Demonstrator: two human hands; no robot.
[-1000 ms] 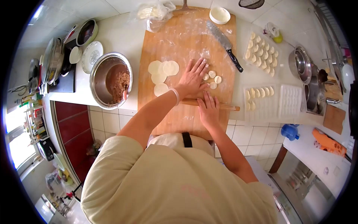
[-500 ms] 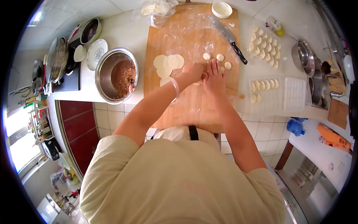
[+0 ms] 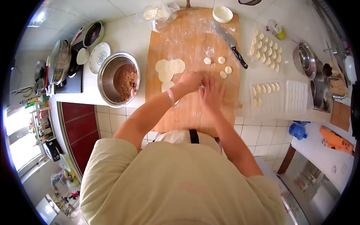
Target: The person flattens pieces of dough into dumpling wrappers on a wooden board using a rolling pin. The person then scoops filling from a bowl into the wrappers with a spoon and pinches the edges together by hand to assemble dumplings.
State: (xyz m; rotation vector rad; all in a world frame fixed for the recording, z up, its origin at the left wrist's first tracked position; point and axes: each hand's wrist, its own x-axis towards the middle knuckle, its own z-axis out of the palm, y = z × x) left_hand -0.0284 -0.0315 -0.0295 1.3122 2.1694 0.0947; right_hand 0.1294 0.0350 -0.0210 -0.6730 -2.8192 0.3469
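Note:
My left hand (image 3: 191,81) is closed over the wooden board, its fingertips at a small piece of dough (image 3: 201,87) that shows only as a pale edge between my hands. My right hand (image 3: 212,93) lies flat with fingers stretched forward, the palm over a wooden rolling pin (image 3: 231,104) whose end sticks out to the right. Left of my hands lie several thin round dough wrappers (image 3: 165,70), partly overlapping. Small dough rounds (image 3: 221,60) sit on the board beyond my right hand. My fingers hide most of the dough being worked.
A steel bowl of meat filling (image 3: 126,84) stands left of the floury board (image 3: 180,37). A knife (image 3: 233,47) lies at its right edge. Trays of dumplings (image 3: 265,50) are to the right. A white bowl (image 3: 222,15) and a plastic bag (image 3: 159,14) are at the back.
My right hand has drawn back toward me and a little left, and the rolling pin's end has come nearer too. My left hand has shifted slightly toward me. The view has tilted slightly.

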